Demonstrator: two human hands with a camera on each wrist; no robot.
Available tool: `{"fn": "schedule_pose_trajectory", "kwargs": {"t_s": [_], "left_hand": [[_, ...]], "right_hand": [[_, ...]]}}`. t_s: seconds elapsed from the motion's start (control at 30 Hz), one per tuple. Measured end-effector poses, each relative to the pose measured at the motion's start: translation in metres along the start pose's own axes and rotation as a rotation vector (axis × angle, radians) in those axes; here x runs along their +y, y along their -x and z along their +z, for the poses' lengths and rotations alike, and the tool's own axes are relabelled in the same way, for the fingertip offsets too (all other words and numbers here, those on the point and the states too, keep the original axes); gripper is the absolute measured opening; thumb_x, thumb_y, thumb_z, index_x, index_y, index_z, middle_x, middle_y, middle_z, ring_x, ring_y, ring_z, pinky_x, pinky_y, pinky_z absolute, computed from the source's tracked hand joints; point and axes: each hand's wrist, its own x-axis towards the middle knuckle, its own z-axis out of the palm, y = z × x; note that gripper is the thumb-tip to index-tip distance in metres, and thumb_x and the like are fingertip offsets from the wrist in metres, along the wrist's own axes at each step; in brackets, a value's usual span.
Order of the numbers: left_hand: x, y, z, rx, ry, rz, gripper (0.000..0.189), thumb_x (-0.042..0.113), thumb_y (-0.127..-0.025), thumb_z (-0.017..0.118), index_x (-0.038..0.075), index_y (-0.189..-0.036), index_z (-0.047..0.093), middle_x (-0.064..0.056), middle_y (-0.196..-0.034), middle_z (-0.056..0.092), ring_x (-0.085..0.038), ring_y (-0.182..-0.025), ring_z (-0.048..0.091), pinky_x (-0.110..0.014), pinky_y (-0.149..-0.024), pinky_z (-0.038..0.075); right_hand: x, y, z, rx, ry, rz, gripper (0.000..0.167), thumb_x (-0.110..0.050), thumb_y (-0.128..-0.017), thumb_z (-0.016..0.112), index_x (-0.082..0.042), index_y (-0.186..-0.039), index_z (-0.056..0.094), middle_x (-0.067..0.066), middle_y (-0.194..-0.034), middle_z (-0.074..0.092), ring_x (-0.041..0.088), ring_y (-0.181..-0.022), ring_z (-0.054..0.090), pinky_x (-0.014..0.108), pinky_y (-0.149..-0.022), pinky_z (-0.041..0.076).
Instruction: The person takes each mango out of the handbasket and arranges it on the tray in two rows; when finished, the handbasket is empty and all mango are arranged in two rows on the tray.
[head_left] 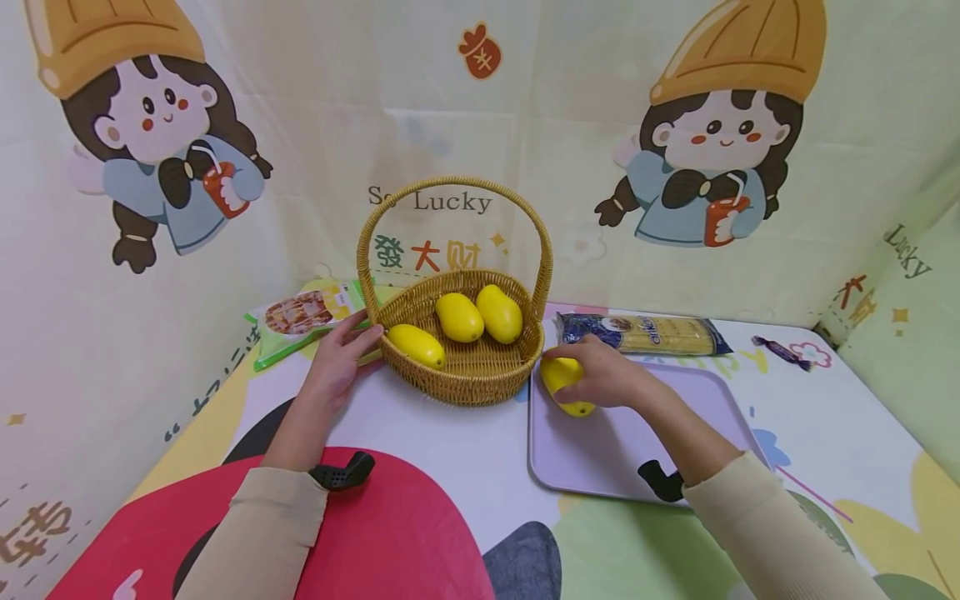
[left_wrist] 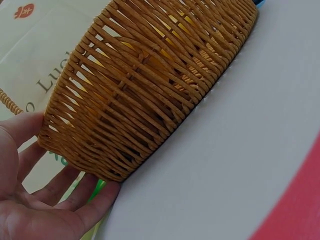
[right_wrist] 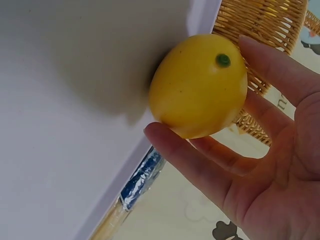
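Note:
On the lilac tray (head_left: 645,458), my right hand (head_left: 611,375) grips a yellow mango (head_left: 558,379) close to the tray's left edge. The right wrist view shows thumb and fingers around the mango (right_wrist: 195,90), its green stem spot facing the camera. My left hand (head_left: 333,367) touches the left end of the wicker basket (head_left: 472,387), fingers spread against the woven wall (left_wrist: 135,100). Inside the basket lie three more mangoes: one at the left (head_left: 416,346), one in the middle (head_left: 459,317) and one at the right (head_left: 500,314).
A green-edged food packet (head_left: 300,318) lies behind my left hand. Beyond the tray is a pack of dried noodles (head_left: 660,335), with a small dark wrapped candy (head_left: 782,352) to its right. The basket's tall arched handle (head_left: 453,181) stands up before the printed backdrop.

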Motion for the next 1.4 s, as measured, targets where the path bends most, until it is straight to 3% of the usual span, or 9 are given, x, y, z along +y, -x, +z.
{"fn": "schedule_pose_trajectory", "kwargs": {"t_s": [0.53, 0.77, 0.97, 1.2, 1.4], "left_hand": [[-0.003, 0.000, -0.002, -0.001, -0.012, 0.005, 0.067, 0.034, -0.106, 0.058, 0.026, -0.165, 0.027, -0.014, -0.164, 0.035, -0.033, -0.146, 0.044, -0.050, -0.118, 0.043], [-0.003, -0.001, -0.002, -0.003, 0.001, 0.005, 0.066, 0.034, -0.107, 0.058, 0.027, -0.165, 0.028, -0.014, -0.164, 0.036, -0.032, -0.145, 0.045, -0.049, -0.118, 0.043], [-0.003, -0.001, -0.001, -0.003, 0.005, 0.009, 0.066, 0.032, -0.107, 0.057, 0.026, -0.165, 0.028, -0.014, -0.164, 0.036, -0.032, -0.144, 0.046, -0.049, -0.118, 0.043], [-0.003, -0.003, 0.000, -0.001, 0.015, 0.018, 0.065, 0.031, -0.107, 0.058, 0.025, -0.165, 0.029, -0.013, -0.162, 0.038, -0.032, -0.143, 0.047, -0.050, -0.117, 0.045], [-0.004, -0.003, 0.000, -0.002, 0.022, 0.010, 0.064, 0.032, -0.107, 0.058, 0.026, -0.164, 0.030, -0.012, -0.162, 0.039, -0.031, -0.142, 0.047, -0.049, -0.118, 0.045]], "right_hand": [[-0.003, -0.001, 0.002, 0.045, 0.001, -0.014, 0.061, -0.028, -0.088, 0.079, -0.013, -0.144, 0.061, 0.021, -0.126, 0.065, 0.036, -0.117, 0.052, 0.049, -0.090, 0.051], [-0.005, 0.002, -0.004, 0.049, -0.013, 0.003, 0.067, -0.031, -0.092, 0.075, -0.008, -0.150, 0.052, 0.026, -0.139, 0.059, 0.042, -0.128, 0.052, 0.060, -0.104, 0.050], [-0.011, 0.000, -0.021, 0.134, -0.023, -0.047, 0.062, -0.026, -0.094, 0.073, -0.004, -0.149, 0.054, 0.023, -0.149, 0.056, 0.045, -0.139, 0.048, 0.064, -0.115, 0.041], [-0.032, -0.010, -0.043, 0.223, -0.025, -0.072, 0.059, -0.024, -0.094, 0.074, -0.007, -0.147, 0.056, 0.024, -0.141, 0.060, 0.043, -0.127, 0.058, 0.058, -0.105, 0.052], [-0.053, -0.023, -0.054, 0.220, -0.045, -0.120, 0.061, -0.026, -0.093, 0.075, -0.012, -0.149, 0.055, 0.020, -0.142, 0.060, 0.039, -0.125, 0.058, 0.054, -0.103, 0.053]]}}
